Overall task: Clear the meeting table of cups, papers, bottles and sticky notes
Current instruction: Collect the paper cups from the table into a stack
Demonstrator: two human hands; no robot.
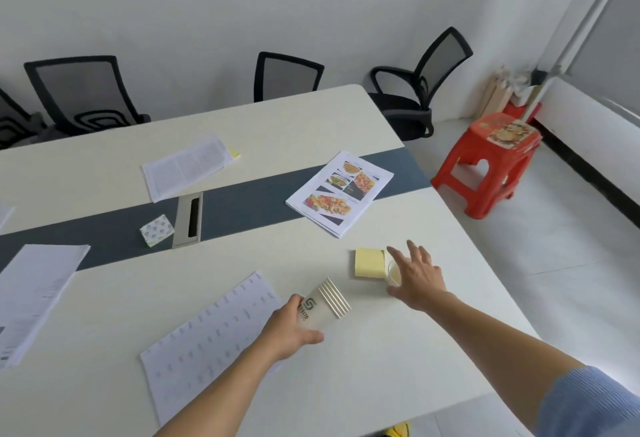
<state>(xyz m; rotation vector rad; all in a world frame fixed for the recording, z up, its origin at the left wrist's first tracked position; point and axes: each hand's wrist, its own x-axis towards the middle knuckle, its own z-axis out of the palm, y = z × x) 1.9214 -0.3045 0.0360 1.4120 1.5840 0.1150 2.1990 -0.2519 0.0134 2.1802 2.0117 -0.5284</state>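
Observation:
My left hand grips a stack of white paper cups with a dark logo, held tilted above the cream table. My right hand, fingers spread, hovers over a small clear cup that stands beside a yellow sticky-note pad. A printed sheet lies under my left forearm. A food-photo brochure lies across the blue centre strip. Text pages cover a second yellow note further back. More papers lie at the left edge, and a patterned note block sits on the strip.
A grey cable hatch is set into the blue strip. Black mesh chairs line the table's far side, another at its end. A red plastic stool stands on the floor at the right, near the wall.

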